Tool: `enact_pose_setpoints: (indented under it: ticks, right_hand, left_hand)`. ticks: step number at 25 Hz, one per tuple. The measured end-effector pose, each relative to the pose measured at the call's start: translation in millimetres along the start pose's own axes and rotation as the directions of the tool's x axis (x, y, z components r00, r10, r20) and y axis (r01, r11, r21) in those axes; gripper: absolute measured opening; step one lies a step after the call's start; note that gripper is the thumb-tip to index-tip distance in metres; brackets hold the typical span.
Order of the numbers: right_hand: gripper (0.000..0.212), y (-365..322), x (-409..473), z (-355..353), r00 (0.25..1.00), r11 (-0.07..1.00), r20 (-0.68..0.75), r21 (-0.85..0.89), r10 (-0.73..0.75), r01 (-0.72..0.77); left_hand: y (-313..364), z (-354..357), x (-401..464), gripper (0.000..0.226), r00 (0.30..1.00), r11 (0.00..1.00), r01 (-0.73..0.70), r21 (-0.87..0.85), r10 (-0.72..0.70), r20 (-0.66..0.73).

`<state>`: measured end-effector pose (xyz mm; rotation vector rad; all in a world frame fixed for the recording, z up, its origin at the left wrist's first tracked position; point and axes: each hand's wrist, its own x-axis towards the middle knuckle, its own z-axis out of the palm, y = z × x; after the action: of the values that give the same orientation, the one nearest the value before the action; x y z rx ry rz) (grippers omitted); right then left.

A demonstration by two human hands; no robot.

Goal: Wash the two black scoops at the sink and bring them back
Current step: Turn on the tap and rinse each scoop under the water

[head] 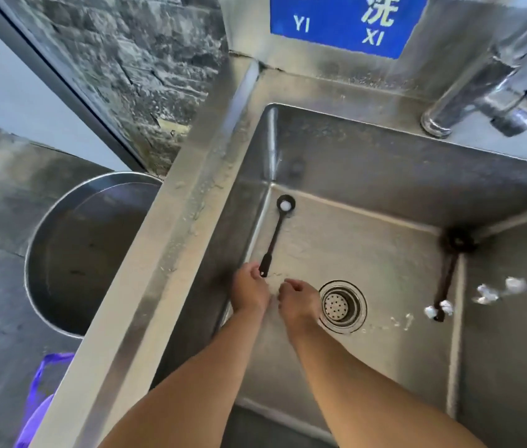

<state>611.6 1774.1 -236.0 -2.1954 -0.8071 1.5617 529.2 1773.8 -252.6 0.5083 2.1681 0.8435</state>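
Both hands down in the steel sink (369,163). Left hand (251,291) pinches the handle end of one black scoop (273,237) lying along the left wall, bowl at the far end with something white in it. Right hand (297,300) just beside it, fingers curled, holding nothing, next to the drain (341,306). Second black scoop (448,273) lies at the right side, untouched, white bits around its near end. Faucet (482,88) far right. Metal basin (87,253) on the floor left of the sink.
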Motion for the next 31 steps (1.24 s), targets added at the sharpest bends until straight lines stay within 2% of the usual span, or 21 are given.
enact_pose_setpoints:
  ticks: [3, 5, 7, 9, 11, 12, 14, 18, 20, 22, 24, 26, 28, 31]
  right_hand:
    - [0.023, -21, 27, 22, 0.998, 0.998, -0.050, -0.062, -0.033, 0.030]
    - [0.021, -29, 41, 29, 0.996, 0.992, -0.070, -0.114, -0.054, 0.046]
    - [0.020, -34, 52, 35, 0.995, 0.987, -0.091, -0.159, -0.050, 0.035]
    - [0.016, -37, 57, 38, 0.992, 0.978, -0.106, -0.205, -0.064, 0.041]
    - [0.012, -38, 58, 41, 0.989, 0.968, -0.109, -0.240, -0.101, 0.073]
    - [0.012, -38, 57, 42, 0.987, 0.965, -0.113, -0.247, -0.112, 0.081]
    - [0.012, -37, 57, 43, 0.987, 0.968, -0.122, -0.239, -0.107, 0.075]
    - [0.007, -34, 63, 40, 0.992, 0.987, -0.118, -0.155, -0.053, 0.034]
    - [0.007, -34, 66, 40, 0.993, 0.992, -0.115, -0.125, -0.025, 0.011]
    - [0.007, -32, 67, 41, 0.994, 0.995, -0.113, -0.097, -0.007, -0.004]
    - [0.005, -29, 66, 40, 0.992, 0.997, -0.124, -0.078, -0.001, -0.008]
    - [0.005, -24, 64, 36, 0.991, 0.998, -0.130, -0.055, 0.009, -0.016]
    - [0.006, -18, 60, 30, 0.991, 0.998, -0.132, -0.063, 0.017, -0.025]
    - [0.012, -8, 52, 15, 0.992, 0.997, -0.124, -0.066, 0.020, -0.029]
  left_hand:
    - [-13, 15, 16, 0.039, 1.000, 1.000, -0.007, 0.008, 0.007, -0.011]
    - [-17, 21, 19, 0.036, 0.999, 0.999, -0.014, -0.030, 0.013, -0.043]
    - [-19, 27, 21, 0.027, 0.999, 0.992, -0.002, -0.123, -0.005, -0.052]
    - [-20, 31, 22, 0.007, 0.997, 0.972, 0.055, -0.227, -0.066, -0.040]
    - [-17, 30, 20, 0.019, 0.966, 0.862, 0.241, -0.446, -0.260, 0.019]
    - [-17, 32, 21, 0.025, 0.953, 0.814, 0.279, -0.509, -0.299, 0.045]
    - [-14, 32, 21, 0.030, 0.946, 0.758, 0.301, -0.578, -0.315, 0.079]
    - [-6, 31, 21, 0.023, 0.922, 0.698, 0.341, -0.630, -0.379, 0.079]
    - [-5, 32, 22, 0.020, 0.916, 0.708, 0.361, -0.607, -0.393, 0.086]
    - [-9, 31, 23, 0.018, 0.947, 0.784, 0.282, -0.553, -0.321, 0.026]
    - [-12, 29, 20, 0.016, 0.994, 0.942, 0.092, -0.323, -0.108, -0.030]
    - [-16, 28, 16, 0.025, 1.000, 0.988, -0.024, -0.151, 0.023, -0.003]
    - [-18, 25, 12, 0.029, 0.999, 0.989, -0.009, -0.150, 0.017, 0.047]
    - [-19, 23, 4, 0.030, 0.985, 0.977, 0.121, -0.178, -0.096, 0.142]
